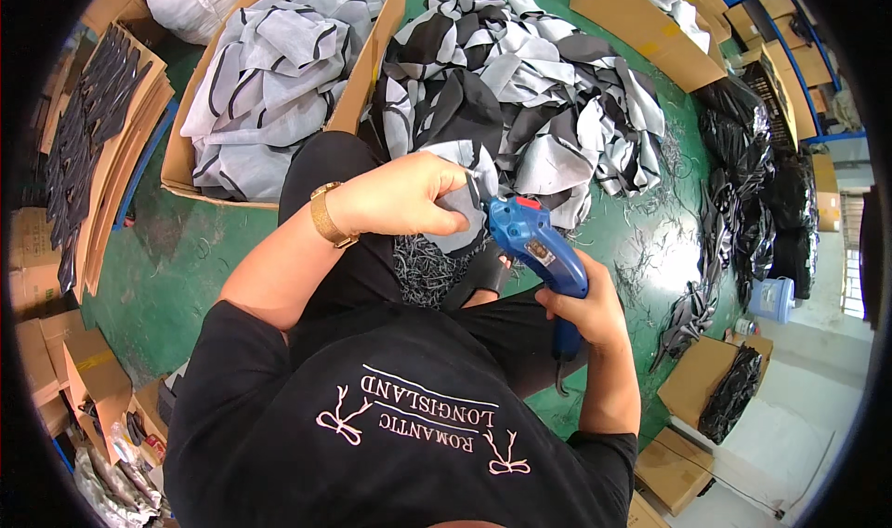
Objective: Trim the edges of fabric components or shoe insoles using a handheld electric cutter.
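Note:
My right hand (592, 303) is wrapped around the handle of blue electric scissors (531, 232) with a red switch on the head and a dark cord at the rear end. My left hand (406, 195), a gold watch at its wrist, pinches a grey and black piece of fabric (465, 232). The scissors' head is right against the edge of this fabric, to the right of my left fingers. Whether the blade is in the cloth is too small to tell. Just beyond both hands lies a big heap of grey, white and black fabric pieces (548, 77).
Thin dark trimmings (423, 272) lie between my legs and on the green floor (195, 277). A cardboard box (372, 77) of grey fabric stands at the far left, another box (650, 31) at the far right. Black plastic bags (743, 156) line the right side.

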Action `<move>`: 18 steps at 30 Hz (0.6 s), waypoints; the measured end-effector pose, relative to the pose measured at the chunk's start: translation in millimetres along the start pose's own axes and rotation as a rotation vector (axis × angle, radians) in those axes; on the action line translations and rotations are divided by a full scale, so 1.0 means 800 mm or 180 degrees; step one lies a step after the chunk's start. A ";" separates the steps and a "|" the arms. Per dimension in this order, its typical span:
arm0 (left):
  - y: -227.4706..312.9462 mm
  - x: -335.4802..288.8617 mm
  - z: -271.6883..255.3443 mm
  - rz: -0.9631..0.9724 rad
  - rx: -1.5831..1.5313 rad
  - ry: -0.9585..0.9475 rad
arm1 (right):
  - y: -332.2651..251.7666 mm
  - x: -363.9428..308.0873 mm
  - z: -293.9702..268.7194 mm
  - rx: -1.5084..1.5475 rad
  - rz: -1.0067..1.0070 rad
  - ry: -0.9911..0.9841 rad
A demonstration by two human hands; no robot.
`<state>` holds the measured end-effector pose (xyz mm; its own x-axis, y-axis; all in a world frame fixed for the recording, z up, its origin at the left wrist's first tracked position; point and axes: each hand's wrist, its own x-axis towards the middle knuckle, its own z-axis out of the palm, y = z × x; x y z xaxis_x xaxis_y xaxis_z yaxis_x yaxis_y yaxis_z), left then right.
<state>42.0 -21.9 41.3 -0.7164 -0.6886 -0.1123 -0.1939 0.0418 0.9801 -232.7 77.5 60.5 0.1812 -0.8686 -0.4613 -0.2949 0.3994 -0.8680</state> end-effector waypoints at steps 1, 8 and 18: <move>0.001 0.000 0.001 0.0018 0.0308 -0.0055 | 0.001 0.003 0.003 0.0004 0.0003 0.0005; -0.008 0.005 0.034 -0.0143 -0.0091 0.0051 | -0.004 0.048 0.035 0.1051 -0.0448 0.0618; -0.051 0.033 0.081 -0.0531 -0.4436 0.1263 | -0.012 0.058 0.053 0.0255 -0.0558 0.0692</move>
<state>-12.2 5.4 -11.9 -0.4780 -0.7752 -0.4130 0.7044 -0.6192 0.3471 -182.0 46.3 39.5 0.0151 -0.9654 -0.2602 -0.2004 0.2521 -0.9467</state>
